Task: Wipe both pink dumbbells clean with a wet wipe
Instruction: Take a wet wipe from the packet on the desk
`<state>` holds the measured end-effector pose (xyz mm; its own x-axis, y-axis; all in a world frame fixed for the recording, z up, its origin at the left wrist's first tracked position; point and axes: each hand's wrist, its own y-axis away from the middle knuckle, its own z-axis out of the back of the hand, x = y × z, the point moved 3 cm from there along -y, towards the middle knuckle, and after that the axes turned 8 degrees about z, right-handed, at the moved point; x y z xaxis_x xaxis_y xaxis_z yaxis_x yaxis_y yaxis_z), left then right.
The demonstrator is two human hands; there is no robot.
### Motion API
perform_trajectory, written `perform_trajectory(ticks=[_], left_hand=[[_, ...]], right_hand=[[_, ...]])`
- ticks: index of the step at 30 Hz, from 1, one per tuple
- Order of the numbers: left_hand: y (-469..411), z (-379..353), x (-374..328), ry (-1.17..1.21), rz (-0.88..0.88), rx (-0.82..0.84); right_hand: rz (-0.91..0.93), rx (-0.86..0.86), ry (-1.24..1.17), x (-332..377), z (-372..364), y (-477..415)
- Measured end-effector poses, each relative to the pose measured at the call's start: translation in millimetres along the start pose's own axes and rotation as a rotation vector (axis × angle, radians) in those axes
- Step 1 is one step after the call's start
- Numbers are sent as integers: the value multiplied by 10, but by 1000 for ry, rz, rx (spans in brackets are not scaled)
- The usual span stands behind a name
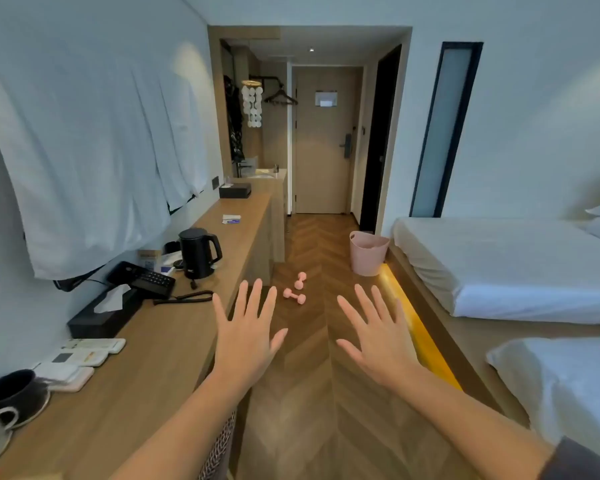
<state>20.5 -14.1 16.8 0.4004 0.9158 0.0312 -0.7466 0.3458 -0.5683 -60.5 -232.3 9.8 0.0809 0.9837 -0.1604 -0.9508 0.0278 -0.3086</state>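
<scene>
Head view shows the left hand [246, 337] and the right hand [378, 341] both spread wide in mid-air, fingers straight, holding nothing. On the wooden floor [305, 393] ahead, between the counter [160, 358] and the bed [499, 271], lie the near dumbbell [294, 295] and the far dumbbell [300, 280], just beside each other. Neither hand has a wipe, so fetching one is probably the step in hand. A small flat packet [231, 219] further along the counter may hold wipes, though it is too small to tell. It seems best to pull one sheet first, then crouch and lift each dumbbell so every side gets rubbed.
</scene>
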Motion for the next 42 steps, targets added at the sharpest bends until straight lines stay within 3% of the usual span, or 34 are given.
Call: perform_trajectory(ticks=[12, 26, 34, 42], left_hand=[[-473, -525, -263, 138, 51, 62], [-1979, -1836, -690, 71, 154, 113], [-2679, -2382, -646, 74, 179, 99], [-3698, -3371, -377, 104, 203, 117]], right_hand=[[0, -39, -35, -445, -215, -504], [65, -42, -74, -1578, -1221, -2250], [93, -50, -102, -1816, -1645, -3063], [119, -57, -115, -2036, -2235, -4353]])
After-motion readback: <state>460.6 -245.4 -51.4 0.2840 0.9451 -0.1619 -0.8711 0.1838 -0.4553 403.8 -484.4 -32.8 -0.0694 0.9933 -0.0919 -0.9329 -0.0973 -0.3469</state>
